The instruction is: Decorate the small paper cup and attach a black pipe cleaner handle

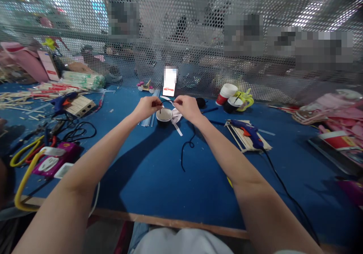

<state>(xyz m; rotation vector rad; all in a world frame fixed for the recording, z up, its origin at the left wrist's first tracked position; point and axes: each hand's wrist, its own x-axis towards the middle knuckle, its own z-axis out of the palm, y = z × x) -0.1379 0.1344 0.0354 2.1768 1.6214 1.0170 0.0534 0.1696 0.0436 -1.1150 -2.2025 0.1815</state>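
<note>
My left hand [148, 107] and my right hand [187, 106] are both raised over the blue table, fingertips pinched together. Between them a short black cord [168, 101] arches over a small cup [164, 118], dark outside with a white rim. The cup stands upright below my fingers. White paper strips [176, 118] lie right beside it, partly under my right hand. A loose tail of black cord [187, 144] trails across the table from beneath my right wrist. Just past that hand sits a dark ball [200, 102], perhaps yarn.
A glue gun [246, 131] rests on a stick bundle to the right, its cable running forward. Behind it are white-and-red cups [227, 91] and a dark cup [233, 103]. A lit phone [169, 81] leans on the perforated screen. Pliers and a purple power strip [58, 159] lie left.
</note>
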